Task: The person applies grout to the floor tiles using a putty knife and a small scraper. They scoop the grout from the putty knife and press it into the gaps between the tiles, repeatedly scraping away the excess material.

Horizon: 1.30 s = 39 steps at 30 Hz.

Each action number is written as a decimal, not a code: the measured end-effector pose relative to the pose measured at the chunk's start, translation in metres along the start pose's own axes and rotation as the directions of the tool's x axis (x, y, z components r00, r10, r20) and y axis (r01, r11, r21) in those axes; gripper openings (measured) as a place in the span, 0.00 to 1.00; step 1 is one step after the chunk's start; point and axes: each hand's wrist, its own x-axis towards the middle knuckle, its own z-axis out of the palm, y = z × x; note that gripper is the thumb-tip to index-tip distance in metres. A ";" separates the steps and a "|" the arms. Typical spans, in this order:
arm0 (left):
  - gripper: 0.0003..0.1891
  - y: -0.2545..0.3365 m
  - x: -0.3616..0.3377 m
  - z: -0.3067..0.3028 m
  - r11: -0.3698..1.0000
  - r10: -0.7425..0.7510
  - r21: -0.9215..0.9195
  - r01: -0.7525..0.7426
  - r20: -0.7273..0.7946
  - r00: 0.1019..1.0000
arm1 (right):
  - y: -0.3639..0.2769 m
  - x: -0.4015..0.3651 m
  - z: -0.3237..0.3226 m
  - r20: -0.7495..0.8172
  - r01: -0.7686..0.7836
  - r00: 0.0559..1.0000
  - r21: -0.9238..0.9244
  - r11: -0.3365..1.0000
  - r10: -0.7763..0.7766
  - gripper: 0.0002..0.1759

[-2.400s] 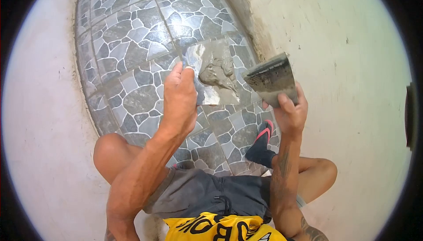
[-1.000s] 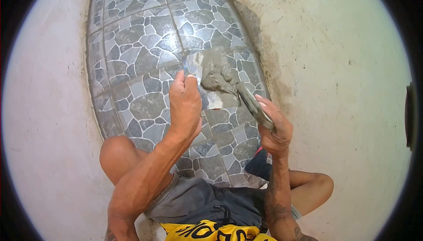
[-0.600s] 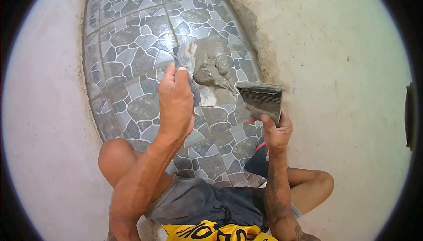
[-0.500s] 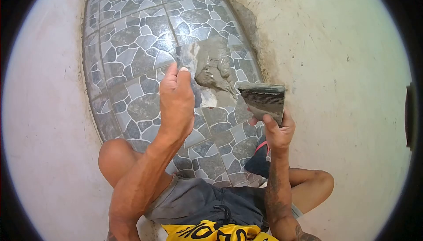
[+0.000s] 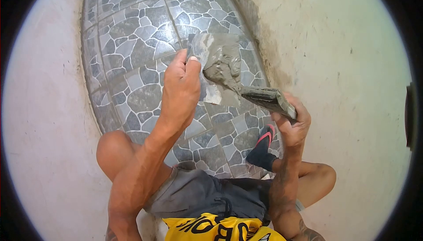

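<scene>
My left hand (image 5: 182,80) is closed at the left side of a flat square board (image 5: 213,96), its handle hidden from view. A mound of wet grey mortar (image 5: 224,62) lies on the board. To the right, my right hand (image 5: 294,120) grips a mortar-smeared trowel (image 5: 266,98), which is tilted nearly edge-on. The trowel's left end touches or overlaps the mortar at the board's lower right corner.
Stone-patterned floor tiles (image 5: 145,98) run between a pale wall (image 5: 44,109) on the left and another (image 5: 352,87) on the right. My sandalled foot (image 5: 263,147) and bent knees are below the board.
The board and my left hand have shifted slightly right and up. My right hand has moved right and turned the trowel from showing its broad face to nearly edge-on.
</scene>
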 end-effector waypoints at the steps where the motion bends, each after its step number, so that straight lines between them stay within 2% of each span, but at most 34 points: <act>1: 0.10 0.000 0.000 0.000 1.000 0.011 0.009 -0.011 0.013 1.000 | -0.004 0.004 0.000 0.019 0.027 0.999 0.017 0.999 -0.027 0.22; 6: 0.10 -0.001 0.000 -0.003 0.994 0.016 0.105 -0.022 0.062 0.998 | -0.015 0.014 -0.007 0.165 0.128 0.979 -0.040 0.991 -0.120 0.21; 9: 0.11 -0.002 0.000 -0.003 0.993 0.005 0.115 -0.015 0.091 0.996 | -0.018 0.020 -0.009 0.274 0.101 0.960 -0.148 0.984 -0.057 0.20; 10: 0.12 0.000 -0.001 -0.003 0.993 -0.005 0.117 -0.007 0.099 0.995 | -0.018 0.019 -0.010 0.279 0.011 0.960 -0.172 0.985 0.038 0.20; 12: 0.16 0.009 -0.004 0.000 0.990 -0.052 0.134 0.038 0.109 0.993 | -0.018 0.016 -0.012 0.277 -0.166 0.934 -0.222 0.961 0.226 0.20; 15: 0.11 0.009 -0.003 0.000 0.988 0.029 0.149 -0.031 0.021 0.999 | -0.012 0.007 -0.015 0.101 -0.270 0.957 -0.013 0.963 0.270 0.20; 18: 0.12 0.001 0.002 -0.004 0.995 0.023 0.101 -0.026 0.032 0.999 | 0.000 0.005 -0.021 0.067 -0.294 0.954 0.021 0.955 0.292 0.21; 21: 0.12 0.000 -0.001 0.004 0.998 -0.031 -0.058 0.032 0.014 0.999 | 0.001 0.003 -0.020 0.097 -0.368 0.929 0.145 0.918 0.357 0.21; 24: 0.12 0.003 -0.002 0.004 1.000 -0.027 -0.012 0.028 0.038 0.999 | 0.003 0.003 -0.013 0.064 -0.335 0.941 0.030 0.942 0.333 0.22; 30: 0.13 -0.002 -0.001 -0.001 0.995 -0.012 0.104 0.005 0.060 0.998 | -0.007 0.005 -0.007 0.058 -0.264 0.962 -0.032 0.964 0.265 0.19; 33: 0.12 -0.009 -0.001 0.002 0.999 -0.052 0.000 0.052 0.012 0.999 | -0.019 0.013 -0.008 0.197 -0.263 0.927 -0.261 0.929 0.318 0.18; 39: 0.13 -0.001 -0.002 0.003 0.996 -0.054 -0.074 0.048 -0.081 0.995 | -0.011 0.008 0.006 0.001 -0.384 0.923 0.009 0.923 0.384 0.17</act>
